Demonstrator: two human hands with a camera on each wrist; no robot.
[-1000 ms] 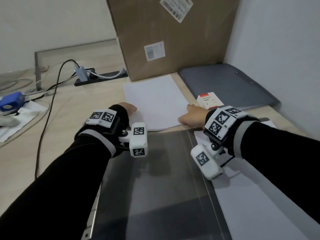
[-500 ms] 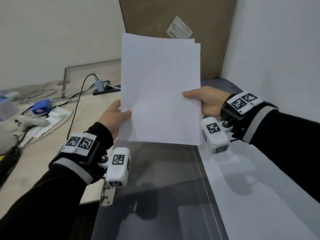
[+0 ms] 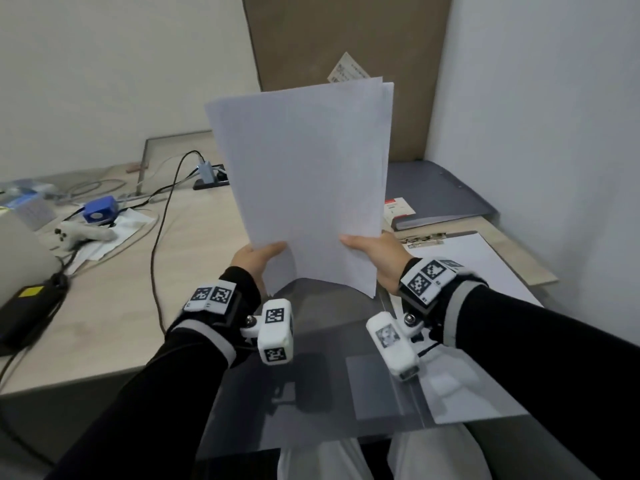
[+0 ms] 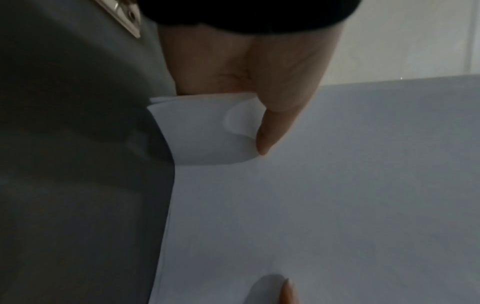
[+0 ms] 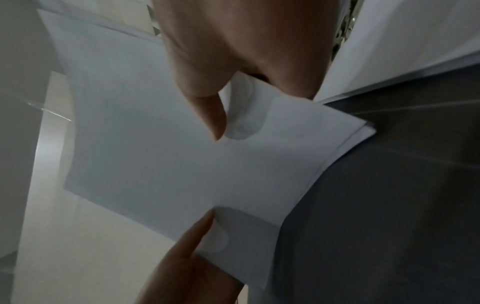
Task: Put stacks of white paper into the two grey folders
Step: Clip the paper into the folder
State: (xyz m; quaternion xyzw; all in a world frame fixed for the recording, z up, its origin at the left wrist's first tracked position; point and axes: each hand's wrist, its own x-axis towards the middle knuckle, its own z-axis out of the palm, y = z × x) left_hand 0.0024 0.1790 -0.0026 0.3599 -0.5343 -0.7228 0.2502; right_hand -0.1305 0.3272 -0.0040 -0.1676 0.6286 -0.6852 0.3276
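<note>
A stack of white paper (image 3: 308, 181) (image 4: 324, 195) (image 5: 161, 144) stands upright in the air above the desk, held by its lower edge. My left hand (image 3: 258, 259) (image 4: 259, 82) pinches its bottom left corner. My right hand (image 3: 372, 252) (image 5: 228, 61) pinches the bottom right part, thumb on the near face. Under the hands an open grey folder (image 3: 318, 386) lies at the desk's front edge, with white paper (image 3: 474, 268) clipped in its right half. A second grey folder (image 3: 440, 192) lies shut at the back right.
A tall cardboard box (image 3: 346, 39) stands against the wall behind the paper. A small red and white card (image 3: 398, 207) lies on the shut folder. Cables (image 3: 162, 216), a blue device (image 3: 100, 209), a white controller (image 3: 83, 233) and a black power brick (image 3: 27, 313) crowd the desk's left side.
Both hands lifted the paper stack off the desk and stood it upright. Since half a second ago their grips slid down from the side edges to the bottom corners.
</note>
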